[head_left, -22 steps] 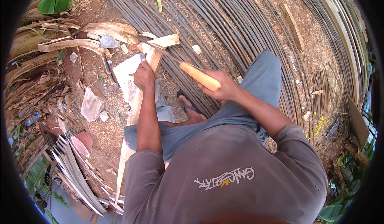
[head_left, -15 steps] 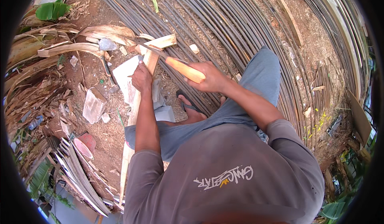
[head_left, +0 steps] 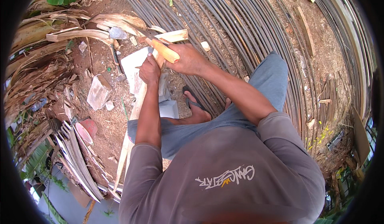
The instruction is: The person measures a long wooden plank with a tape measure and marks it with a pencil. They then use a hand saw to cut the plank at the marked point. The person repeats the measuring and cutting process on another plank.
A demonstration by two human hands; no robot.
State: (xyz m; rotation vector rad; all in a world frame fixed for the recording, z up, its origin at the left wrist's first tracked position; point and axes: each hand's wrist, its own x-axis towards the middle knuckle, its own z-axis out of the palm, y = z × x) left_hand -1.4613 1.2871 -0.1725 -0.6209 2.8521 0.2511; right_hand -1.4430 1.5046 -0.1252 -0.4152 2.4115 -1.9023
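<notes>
My right hand (head_left: pixel 187 59) is wrapped round the orange wooden handle (head_left: pixel 166 51) of a handsaw. Its narrow dark blade (head_left: pixel 141 31) points up and left, crossing the upper end of a long pale wooden plank (head_left: pixel 139 101). My left hand (head_left: pixel 150 70) grips that plank just below the blade, thumb towards the cut end. From there the plank slants down past my left knee. Beyond the blade lies a short wood offcut (head_left: pixel 175 36). A white block (head_left: pixel 134 64) sits beside and under the plank.
Long steel bars (head_left: pixel 224 20) cover the ground ahead and right. Left are a broken block (head_left: pixel 100 92), a hammer-like tool (head_left: pixel 116 58), a clear plastic lump (head_left: pixel 118 33), dry banana stalks (head_left: pixel 44 68) and stacked pale strips (head_left: pixel 76 160). My sandalled foot (head_left: pixel 196 108) stands by the bars.
My right hand has pushed the saw forward and left along its blade, bringing the handle close to my left hand. The left hand keeps its hold on the plank. The view has shifted slightly.
</notes>
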